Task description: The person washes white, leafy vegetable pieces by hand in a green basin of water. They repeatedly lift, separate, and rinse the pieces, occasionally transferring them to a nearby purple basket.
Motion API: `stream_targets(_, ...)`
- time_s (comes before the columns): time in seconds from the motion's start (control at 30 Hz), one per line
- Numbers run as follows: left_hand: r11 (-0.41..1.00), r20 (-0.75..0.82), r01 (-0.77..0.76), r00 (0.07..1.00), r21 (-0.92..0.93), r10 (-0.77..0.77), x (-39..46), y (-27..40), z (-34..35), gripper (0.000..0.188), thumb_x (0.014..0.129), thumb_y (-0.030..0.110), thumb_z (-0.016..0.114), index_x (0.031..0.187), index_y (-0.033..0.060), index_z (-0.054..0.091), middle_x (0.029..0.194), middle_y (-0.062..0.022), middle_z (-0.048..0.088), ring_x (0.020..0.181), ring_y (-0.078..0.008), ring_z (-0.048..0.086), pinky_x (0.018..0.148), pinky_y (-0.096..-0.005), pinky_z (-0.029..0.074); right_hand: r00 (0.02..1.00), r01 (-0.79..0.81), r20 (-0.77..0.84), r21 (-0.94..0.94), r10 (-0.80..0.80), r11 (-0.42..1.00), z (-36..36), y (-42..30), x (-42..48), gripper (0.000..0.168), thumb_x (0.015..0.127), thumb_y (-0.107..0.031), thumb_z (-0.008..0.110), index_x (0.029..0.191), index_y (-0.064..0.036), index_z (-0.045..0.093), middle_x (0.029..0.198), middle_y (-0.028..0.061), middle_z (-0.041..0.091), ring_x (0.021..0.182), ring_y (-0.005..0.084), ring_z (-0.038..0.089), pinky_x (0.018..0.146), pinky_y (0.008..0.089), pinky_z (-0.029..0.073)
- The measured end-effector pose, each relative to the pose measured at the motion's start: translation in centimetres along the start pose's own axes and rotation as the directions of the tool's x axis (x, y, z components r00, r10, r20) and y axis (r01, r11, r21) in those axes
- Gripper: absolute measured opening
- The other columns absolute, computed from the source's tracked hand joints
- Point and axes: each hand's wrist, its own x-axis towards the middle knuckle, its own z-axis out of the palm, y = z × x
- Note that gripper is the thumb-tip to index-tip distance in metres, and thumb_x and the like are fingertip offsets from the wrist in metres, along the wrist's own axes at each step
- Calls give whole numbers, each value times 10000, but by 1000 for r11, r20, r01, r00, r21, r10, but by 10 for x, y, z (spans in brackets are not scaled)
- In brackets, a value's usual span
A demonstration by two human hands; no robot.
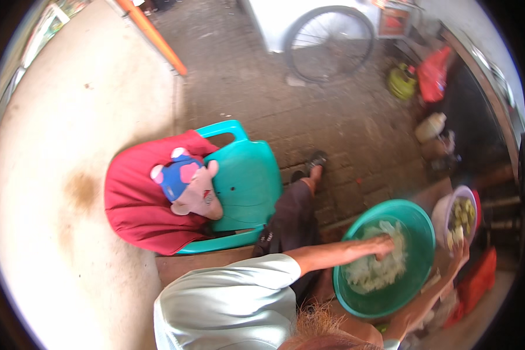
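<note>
My left hand [384, 246] reaches into a green plastic basin [428, 227]. Its fingers are down by a pale, shredded-looking mass [378, 278] in the basin; whether they grip any of it is hidden. Beyond the basin, my right hand [463, 251] is at the near rim of a pale plastic bowl [439, 216]. Its fingers hold a pale, yellowish piece [456, 237], somewhat blurred. Greenish-yellow pieces [463, 213] lie inside the bowl.
A green plastic chair [249, 183] carries a dark red cloth [148, 192] and a plush toy [192, 183]. A bicycle wheel [291, 48], a green gas cylinder [401, 82] and a red plastic bag [434, 76] are farther off. Another red bag [474, 284] lies near my right forearm.
</note>
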Motion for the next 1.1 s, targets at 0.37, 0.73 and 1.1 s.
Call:
stream_targets(0.37, 446, -499, -600, 800, -664, 333, 39, -58, 91, 493, 1033, 475, 355, 924, 25, 525, 798, -100, 555, 725, -236, 558, 631, -354, 453, 993, 108, -92, 378, -78, 920, 28, -31, -48, 284, 950, -184, 614, 1180, -18, 609, 1070, 101, 628, 912, 211, 649, 836, 305, 533)
stream_targets(0.73, -23, -522, -529, 828, -848, 204, 41, -53, 97, 228, 721, 249, 692, 777, 38, 626, 690, -101, 605, 663, -237, 602, 624, -386, 482, 779, -278, 494, -281, 387, 919, 83, -68, -205, 260, 843, -76, 581, 1096, -18, 565, 939, 72, 582, 809, 166, 597, 621, 323, 516)
stream_targets(1.1, 887, -298, -173, 954, -427, 43, 51, -56, 109, 350, 447, 285, 774, 740, 114, 687, 799, -84, 658, 842, -250, 630, 770, -378, 481, 966, 55, 242, -539, 91, 841, 162, -57, -257, 401, 699, 86, 666, 1075, -5, 559, 891, 81, 569, 703, 156, 521, 633, 294, 440)
